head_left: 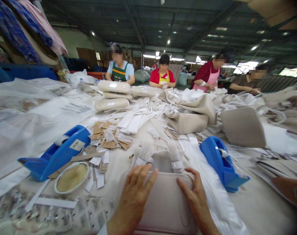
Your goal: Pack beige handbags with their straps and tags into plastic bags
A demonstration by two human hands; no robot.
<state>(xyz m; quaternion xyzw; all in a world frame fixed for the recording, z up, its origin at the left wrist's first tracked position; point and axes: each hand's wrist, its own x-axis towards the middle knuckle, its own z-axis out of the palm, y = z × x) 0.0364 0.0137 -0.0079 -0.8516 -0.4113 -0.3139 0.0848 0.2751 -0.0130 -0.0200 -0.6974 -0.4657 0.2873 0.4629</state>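
A light beige handbag (164, 202) lies right in front of me, its wrapped handles (174, 156) pointing away across the table. My left hand (136, 192) rests on its upper left part, fingers stretched out towards the far edge. At the upper right corner, my right hand (196, 195) holds the bag's side, with the thumb on the face and the fingers around the edge. Part of the bag is hidden under my left hand and forearm.
Blue tape dispensers stand left (65, 150) and right (219, 163). Nearby are a round dish (72, 178), brown tags (109, 137), plastic sheets (207, 182) and more beige bags (242, 127). Several people work opposite; another person's hand (288, 189) is at the right.
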